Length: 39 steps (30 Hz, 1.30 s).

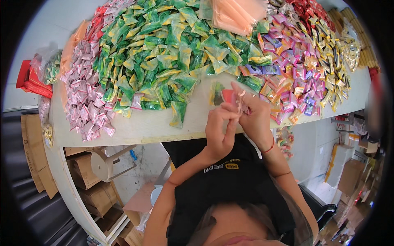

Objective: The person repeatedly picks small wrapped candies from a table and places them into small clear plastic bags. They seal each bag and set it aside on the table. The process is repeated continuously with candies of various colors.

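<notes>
Both of my hands meet over the front edge of the table, pinching a small clear plastic bag [226, 96] with a red-pink piece and a green one showing at it. My left hand [219, 130] has its thumb and fingers closed at the bag's near side. My right hand [255, 119] grips the bag from the right, with the index finger raised. The fingers partly cover the bag, so its full contents cannot be made out. Just beyond my hands spreads a wide heap of green and yellow wrapped packets [164, 53], and one such packet [177, 114] lies apart at the left.
Pale pink packets [88, 96] are piled at the left. Purple and orange packets [291, 69] and yellow-black ones [328, 61] lie at the right. A stack of peach plastic bags [236, 16] rests at the back. Below the table stand a stool [102, 166] and cardboard boxes [96, 200].
</notes>
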Each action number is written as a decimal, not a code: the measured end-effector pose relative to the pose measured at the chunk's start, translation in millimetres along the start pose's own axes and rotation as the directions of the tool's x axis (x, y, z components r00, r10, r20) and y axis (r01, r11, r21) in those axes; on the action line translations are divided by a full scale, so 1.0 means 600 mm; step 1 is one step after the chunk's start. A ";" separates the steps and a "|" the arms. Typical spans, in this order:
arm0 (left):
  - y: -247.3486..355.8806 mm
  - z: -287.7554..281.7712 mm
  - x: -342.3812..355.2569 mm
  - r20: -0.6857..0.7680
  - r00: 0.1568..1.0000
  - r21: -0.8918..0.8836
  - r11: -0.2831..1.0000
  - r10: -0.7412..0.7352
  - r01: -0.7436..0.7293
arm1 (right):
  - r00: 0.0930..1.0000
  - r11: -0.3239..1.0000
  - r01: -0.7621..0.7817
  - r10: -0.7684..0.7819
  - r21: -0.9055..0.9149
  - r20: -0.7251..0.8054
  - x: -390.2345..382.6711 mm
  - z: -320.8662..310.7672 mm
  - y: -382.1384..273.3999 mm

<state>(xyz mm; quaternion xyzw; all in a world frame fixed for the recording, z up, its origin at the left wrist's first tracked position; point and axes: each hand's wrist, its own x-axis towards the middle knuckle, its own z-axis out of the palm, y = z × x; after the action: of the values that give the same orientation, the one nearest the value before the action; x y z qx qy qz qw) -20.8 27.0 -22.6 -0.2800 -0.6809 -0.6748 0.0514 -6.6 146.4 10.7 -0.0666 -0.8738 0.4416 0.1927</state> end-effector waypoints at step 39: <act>0.002 0.018 0.000 -0.001 0.980 -0.194 0.962 -0.197 0.193 | 0.949 0.659 -0.260 0.308 0.706 0.062 -0.020 -0.001 0.023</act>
<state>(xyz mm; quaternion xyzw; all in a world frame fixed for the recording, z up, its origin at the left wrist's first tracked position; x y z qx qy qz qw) -17.0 37.0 -22.1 -0.2085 -0.6358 -0.7423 -0.0359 3.8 151.6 -3.1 -0.1374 -0.6100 0.7639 0.1595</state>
